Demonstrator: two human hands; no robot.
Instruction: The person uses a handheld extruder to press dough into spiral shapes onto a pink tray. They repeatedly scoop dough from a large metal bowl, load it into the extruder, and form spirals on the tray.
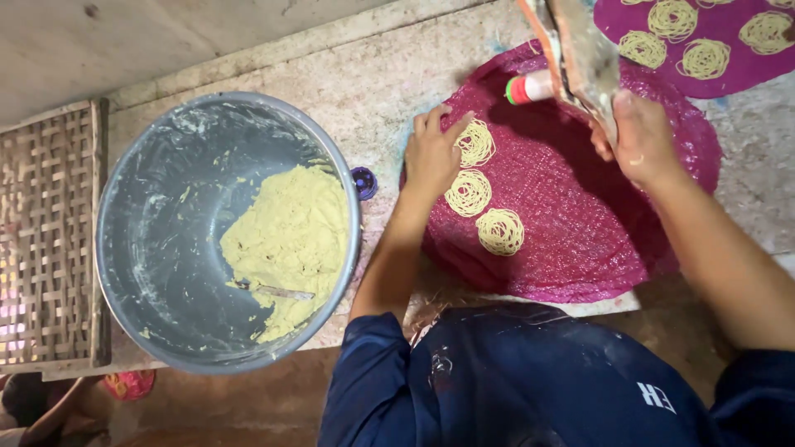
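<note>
Dough basin (149, 248) sits beside left hand (431, 157); noodle coils (469, 193) adjoin it.

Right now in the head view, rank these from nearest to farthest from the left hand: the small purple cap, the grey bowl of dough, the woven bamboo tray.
1. Small purple cap: nearest, on the slab just beside the left hand, towards the bowl.
2. Grey bowl of dough: next, beyond the cap.
3. Woven bamboo tray: farthest, past the bowl at the picture's left edge.

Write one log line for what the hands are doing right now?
left hand: on noodle coil | right hand: gripping press tool | mat: three coils | bowl: dough
</note>
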